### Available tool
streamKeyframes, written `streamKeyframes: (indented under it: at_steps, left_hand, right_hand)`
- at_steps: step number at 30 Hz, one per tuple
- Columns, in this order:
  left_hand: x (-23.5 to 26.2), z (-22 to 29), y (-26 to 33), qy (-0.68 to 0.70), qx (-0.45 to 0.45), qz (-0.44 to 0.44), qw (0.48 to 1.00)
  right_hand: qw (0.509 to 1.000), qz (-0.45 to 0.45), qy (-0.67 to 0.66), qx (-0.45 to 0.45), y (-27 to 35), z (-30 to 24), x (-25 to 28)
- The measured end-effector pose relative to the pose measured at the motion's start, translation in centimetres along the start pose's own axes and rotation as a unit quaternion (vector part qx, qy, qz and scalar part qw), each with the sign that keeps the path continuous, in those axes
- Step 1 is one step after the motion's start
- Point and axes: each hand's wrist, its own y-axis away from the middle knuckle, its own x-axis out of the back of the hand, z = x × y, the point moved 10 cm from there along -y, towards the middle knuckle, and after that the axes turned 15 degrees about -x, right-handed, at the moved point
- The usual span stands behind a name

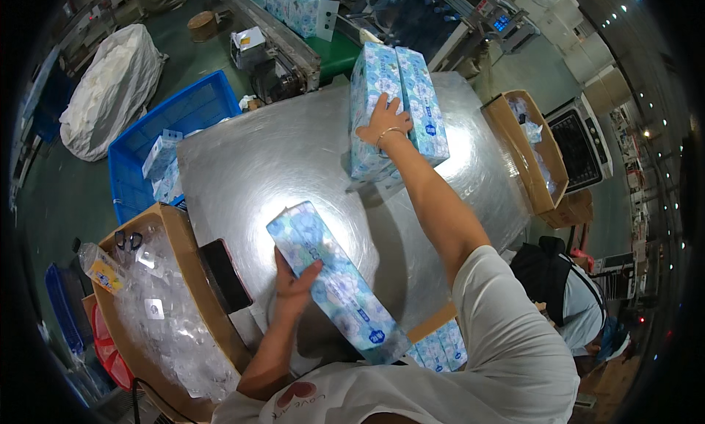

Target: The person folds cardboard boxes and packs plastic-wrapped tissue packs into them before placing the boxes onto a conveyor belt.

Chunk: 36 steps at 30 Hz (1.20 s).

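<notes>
My left hand (pixel 295 281) is closed around the side of a long blue-and-white floral tissue pack (pixel 341 295), its thumb on the upper face. Clear film juts from the pack's near end, close to my shirt. The pack is tilted over the near part of the metal table (pixel 242 159). Farther off, my right arm reaches to two similar packs side by side: a left pack (pixel 365 148) and a right pack (pixel 424 104). On the left one my right hand (pixel 385 120) rests with fingers spread, near the gap between the two.
At left, a cardboard box (pixel 172 225) holds clear plastic bags, beside a blue crate (pixel 121 167) containing packs. A dark flat object (pixel 224 275) lies at the table's left edge. Another carton (pixel 507 123) stands right. Beyond is a conveyor (pixel 334 56). Another person (pixel 580 299) is at right.
</notes>
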Motion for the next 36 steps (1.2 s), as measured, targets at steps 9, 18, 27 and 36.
streamKeyframes:
  at_steps: [9, 18, 27, 36]
  left_hand:
    - [0.3, 0.6, -5.0, 0.057, -0.018, -0.014, 0.998]
    - [-2.2, 0.0, -7.3, -0.009, 0.031, -0.042, 0.999]
    - [-1.5, -6.9, -1.7, -0.017, 0.256, -0.176, 0.95]
    - [-5.2, -6.8, 3.4, 0.11, 0.178, -0.169, 0.963]
  right_hand:
    - [0.919, -0.04, -0.105, 0.379, 17.6, 7.9, 2.1]
    - [0.984, -0.006, -0.178, 0.025, -2.9, 13.2, -0.6]
    - [0.765, -0.564, -0.3, 0.08, 22.1, 23.8, -5.3]
    - [0.477, -0.543, -0.685, -0.095, 20.3, 24.0, -11.7]
